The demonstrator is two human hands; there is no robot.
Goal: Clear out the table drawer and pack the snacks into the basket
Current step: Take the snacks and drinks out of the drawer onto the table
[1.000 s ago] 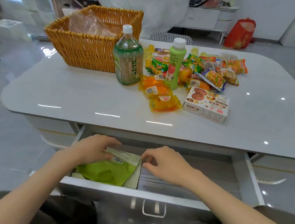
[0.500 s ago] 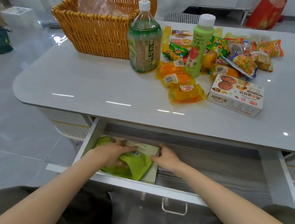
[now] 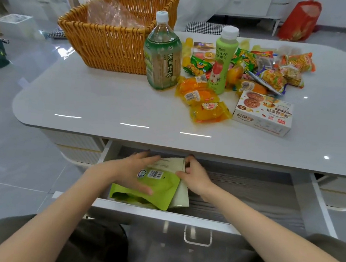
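The white table drawer [image 3: 157, 215] is pulled open. At its left end a bright green pouch [image 3: 160, 191] with a barcode lies on a pale flat pouch [image 3: 181, 197]. My left hand [image 3: 127, 168] grips the green pouch, thumb on top and fingers reaching past its far edge onto the pale pouch. At the pale pouch's far right corner, my right hand [image 3: 195, 177] pinches it with curled fingers. The wicker basket [image 3: 113, 43] stands at the table's back left with a clear plastic bag inside.
On the table [image 3: 84, 98] stand a green tea bottle [image 3: 163, 58] and a juice bottle [image 3: 222, 60]. Yellow snack packs [image 3: 202, 99], a cookie box [image 3: 263, 113] and several small snack bags [image 3: 273, 69] lie to the right. The drawer's right part shows its bare grey floor [image 3: 247, 194].
Both hands have slid toward the back of the drawer along the two pouches. My left thumb now lies over the green pouch, and my right hand has closed on the pale pouch's corner.
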